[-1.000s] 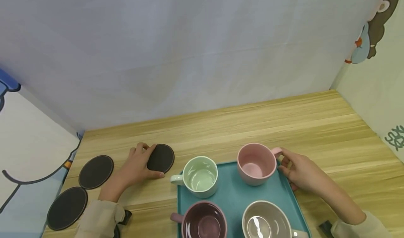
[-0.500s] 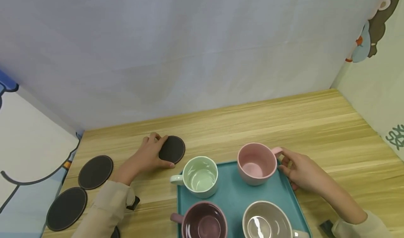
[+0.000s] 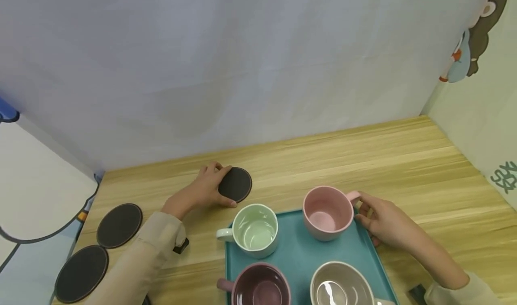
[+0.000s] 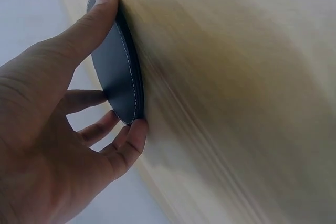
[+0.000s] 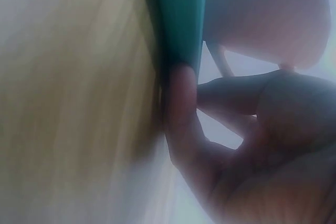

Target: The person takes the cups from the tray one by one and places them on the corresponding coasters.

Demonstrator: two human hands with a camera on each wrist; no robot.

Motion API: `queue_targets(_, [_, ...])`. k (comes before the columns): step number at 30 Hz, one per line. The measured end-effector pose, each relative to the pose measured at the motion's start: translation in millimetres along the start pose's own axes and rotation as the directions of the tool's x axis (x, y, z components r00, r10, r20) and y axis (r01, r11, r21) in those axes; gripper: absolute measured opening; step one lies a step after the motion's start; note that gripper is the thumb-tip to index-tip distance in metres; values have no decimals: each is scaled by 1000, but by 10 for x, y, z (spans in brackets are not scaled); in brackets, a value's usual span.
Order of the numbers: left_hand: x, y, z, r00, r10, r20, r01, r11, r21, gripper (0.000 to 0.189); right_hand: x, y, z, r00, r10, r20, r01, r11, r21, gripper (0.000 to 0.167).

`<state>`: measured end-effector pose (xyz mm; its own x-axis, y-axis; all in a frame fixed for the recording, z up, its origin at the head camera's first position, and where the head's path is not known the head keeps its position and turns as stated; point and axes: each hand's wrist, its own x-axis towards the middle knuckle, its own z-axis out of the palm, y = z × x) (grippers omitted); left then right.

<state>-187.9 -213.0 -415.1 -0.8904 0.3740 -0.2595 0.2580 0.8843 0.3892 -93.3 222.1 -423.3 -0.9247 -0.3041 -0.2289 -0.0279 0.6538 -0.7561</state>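
My left hand [image 3: 203,189] pinches a round black coaster [image 3: 236,186], thumb on the near side and fingers on the far side. In the left wrist view the coaster [image 4: 118,72] shows white stitching and a layered-looking edge, tilted close over the wood. My right hand [image 3: 387,219] is at the handle of a pink mug [image 3: 325,213], its fingers curled there. The mug stands at the back right of a teal tray [image 3: 299,246]. In the right wrist view a fingertip [image 5: 182,90] lies against the tray's side; the mug's handle is mostly hidden.
The tray also bears a mint green mug [image 3: 255,228], a plum mug [image 3: 264,289] and a grey-beige mug [image 3: 341,285]. Two black coasters [image 3: 119,225] lie at the table's left. A pale cloth [image 3: 258,71] rises behind the wooden table [image 3: 363,156].
My left hand has moved right and farther back with the coaster, to behind the mint green mug. The right hand and the mugs have stayed in place.
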Motion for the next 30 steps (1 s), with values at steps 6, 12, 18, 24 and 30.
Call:
queue_targets(6, [183, 117, 4, 1000, 28, 12, -29, 999, 29, 107, -8, -24, -13, 1000, 9, 5, -9, 1000, -3, 36])
queue_targets(12, [300, 193, 13, 999, 42, 4, -42, 996, 75, 103, 0, -39, 6, 1000, 9, 8, -9, 1000, 3, 35])
queue_targets(18, [374, 278, -12, 998, 50, 36, -52, 996, 74, 101, 10, -22, 24, 1000, 15, -3, -15, 1000, -5, 34])
queue_targets(24, [436, 311, -70, 996, 62, 68, -66, 996, 54, 98, 10, -8, 20, 1000, 10, -9, -10, 1000, -14, 33])
queue_targets(30, [500, 342, -104, 994, 67, 86, -70, 997, 29, 98, 17, 4, 21, 1000, -6, -14, 6, 1000, -17, 35])
